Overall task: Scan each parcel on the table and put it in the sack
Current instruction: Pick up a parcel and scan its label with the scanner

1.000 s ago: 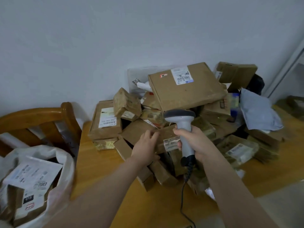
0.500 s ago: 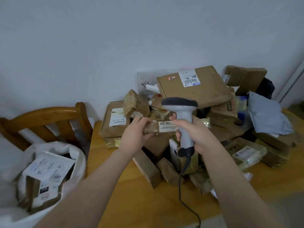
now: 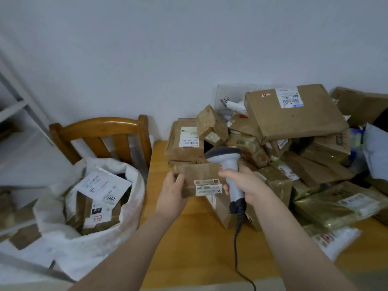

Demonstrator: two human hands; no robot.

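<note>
Task prob. under halfway, judging by what lies where. The sack (image 3: 94, 248) stands open just left of the surface (image 3: 189, 238), w/ a wooden chair (image 3: 100, 127) behind it. Inside, a few parcels show: a white mailer (image 3: 100, 185) w/ printed labels on top, brown boxes under and beside it. It looks part full; how deep the load goes can't be seen.

Left to do: a big pile of parcels (image 3: 294, 164) on the surface against the wall. It's brown boxes, taped packets and grey poly bags, w/ a large flat box (image 3: 294, 114) leaning on top. Far more there than in the sack.

Item in hand: a small brown parcel (image 3: 201, 175), held up over the surface's left part, between pile and sack. Two barcode labels face the camera.

- L hand (image 3: 174, 192) grips its left end, fingers curled round the edge.
- R hand (image 3: 245, 185) has fingers wrapped round the handle of a grey scanner (image 3: 228, 164). The scanner's head is up just behind the parcel's top edge, cable (image 3: 239, 248) trailing off the near edge.
- R fingertips seem to touch the parcel's right end; can't be sure.

Scanned yet or not: can't tell. Once it is, it's prob. a short move left and down into the sack.
</note>
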